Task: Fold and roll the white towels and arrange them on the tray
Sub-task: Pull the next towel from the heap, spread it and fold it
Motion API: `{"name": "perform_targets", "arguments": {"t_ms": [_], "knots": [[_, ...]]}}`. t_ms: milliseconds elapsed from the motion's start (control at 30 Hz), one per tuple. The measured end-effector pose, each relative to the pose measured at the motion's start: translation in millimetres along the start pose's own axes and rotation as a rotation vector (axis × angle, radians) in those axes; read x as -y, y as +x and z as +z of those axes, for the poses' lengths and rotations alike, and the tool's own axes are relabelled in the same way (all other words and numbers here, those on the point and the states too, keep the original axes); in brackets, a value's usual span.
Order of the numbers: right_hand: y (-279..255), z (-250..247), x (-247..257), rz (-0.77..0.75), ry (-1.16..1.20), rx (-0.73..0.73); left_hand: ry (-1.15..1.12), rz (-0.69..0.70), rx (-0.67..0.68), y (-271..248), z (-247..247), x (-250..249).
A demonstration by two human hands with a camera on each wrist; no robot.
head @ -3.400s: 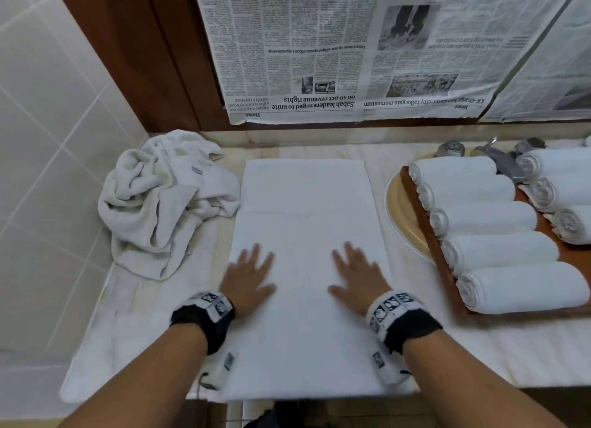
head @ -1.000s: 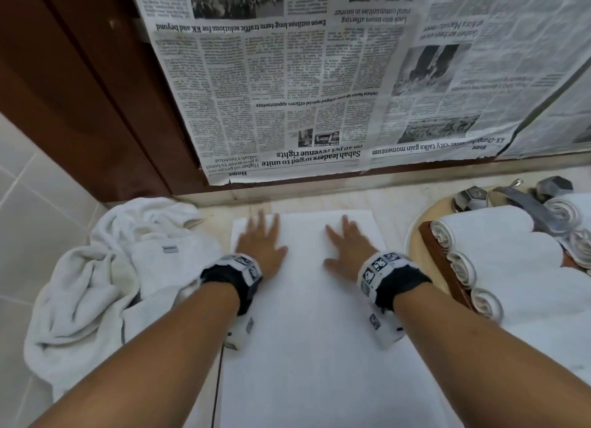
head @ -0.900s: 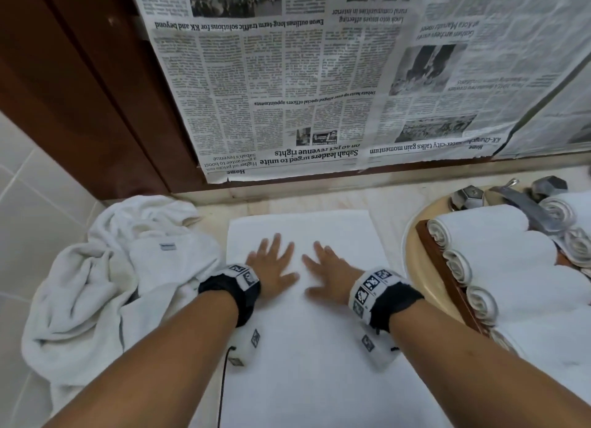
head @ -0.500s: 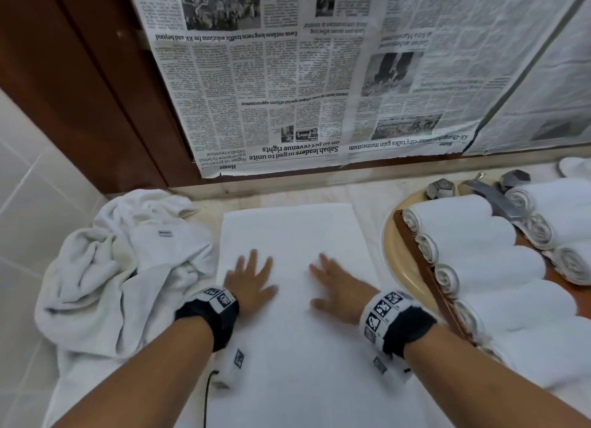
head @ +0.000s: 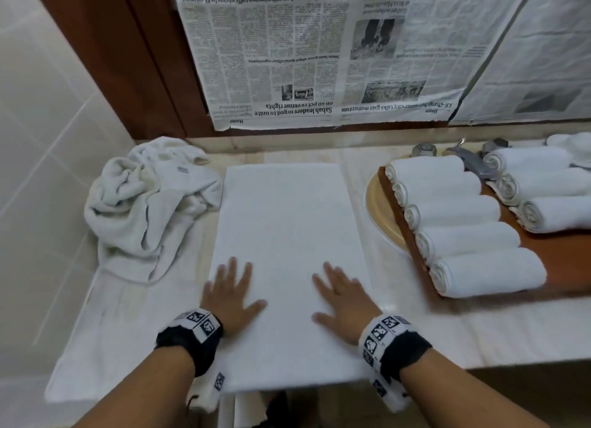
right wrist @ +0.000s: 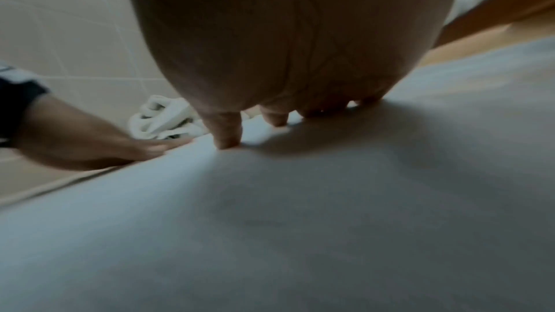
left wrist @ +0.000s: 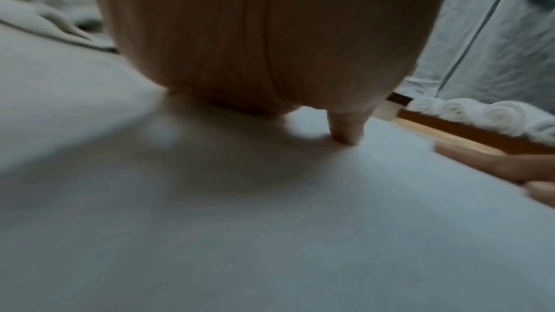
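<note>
**Both palms flat on the folded towel**

The left hand (head: 229, 295) and right hand (head: 343, 303) lie palm-down, fingers spread, on the near end of the folded white towel (head: 284, 223), which runs lengthwise from the counter's (head: 511, 328) front edge toward its back edge. Rolled towels (head: 460, 229) lie in rows on the wooden tray (head: 404, 223) at the counter's right. A crumpled towel heap (head: 144, 203) sits at the back-left corner.

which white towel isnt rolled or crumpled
The flat folded towel at the counter's middle, under both hands; the tray's towels are rolled and the pile at left is crumpled.
</note>
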State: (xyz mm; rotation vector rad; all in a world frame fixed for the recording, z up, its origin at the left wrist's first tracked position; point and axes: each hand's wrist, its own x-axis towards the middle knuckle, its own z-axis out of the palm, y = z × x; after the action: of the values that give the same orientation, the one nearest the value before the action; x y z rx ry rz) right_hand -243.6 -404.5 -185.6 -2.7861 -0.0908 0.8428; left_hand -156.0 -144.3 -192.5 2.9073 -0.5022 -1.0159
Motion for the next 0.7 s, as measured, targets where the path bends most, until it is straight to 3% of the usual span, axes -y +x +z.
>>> {"name": "perform_targets", "arguments": {"t_ms": [67, 133, 200, 267, 367, 600, 700], "knots": [[-12.4, 0.4, -25.0, 0.157, 0.041, -0.023, -0.106, -0.184, -0.052, -16.4, 10.9, 15.7], [-24.0, -2.1, -36.4, 0.284, 0.057, -0.044, -0.115, -0.23, -0.069, -31.3, 20.6, 14.4], [-35.1, 2.1, -23.8, 0.249, 0.036, -0.103, -0.069, -0.134, -0.107, -45.2, 34.3, -5.9], [-48.7, 17.8, 2.7, 0.082, 0.001, -0.113, -0.048, -0.018, -0.071, -59.0, 53.6, -34.9], [-67.7, 49.0, 22.0, -0.032, -0.021, -0.041, -0.058, -0.014, -0.063, -72.1, 79.9, -65.9], [-94.2, 51.2, -40.8, 0.211, 0.006, -0.039, -0.084, -0.009, -0.1, -82.5, 88.5, -69.6], [-102.9, 51.3, -36.1, 0.269, 0.039, -0.111, -0.1, -0.07, -0.147, -87.9, 93.0, -77.0]]}}
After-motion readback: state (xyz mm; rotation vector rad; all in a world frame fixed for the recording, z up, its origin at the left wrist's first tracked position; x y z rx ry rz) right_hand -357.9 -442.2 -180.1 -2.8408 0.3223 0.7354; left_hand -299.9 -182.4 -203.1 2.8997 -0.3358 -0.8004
